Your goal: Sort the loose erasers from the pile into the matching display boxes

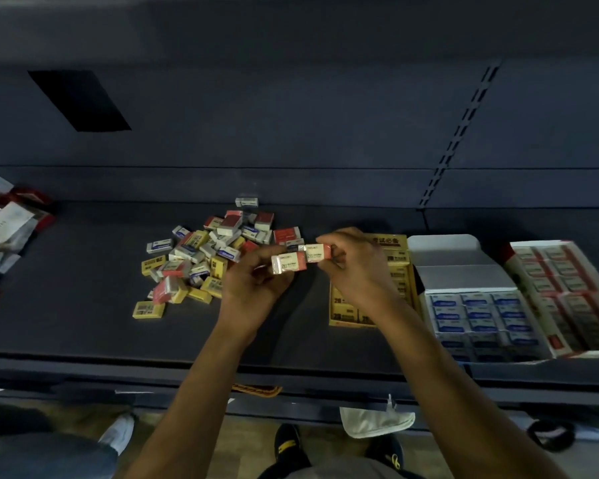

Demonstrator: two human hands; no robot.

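we have two red-and-white erasers up off the shelf, end to end, long axes running left to right. the left hand pinches the lower eraser; the right hand curls its fingers round the upper eraser. the pile sits just behind and to the left. the matching red box lies far right, past the yellow box and the blue box. our right hand is the nearer, so we judge it should carry both across, turned to match the rows.
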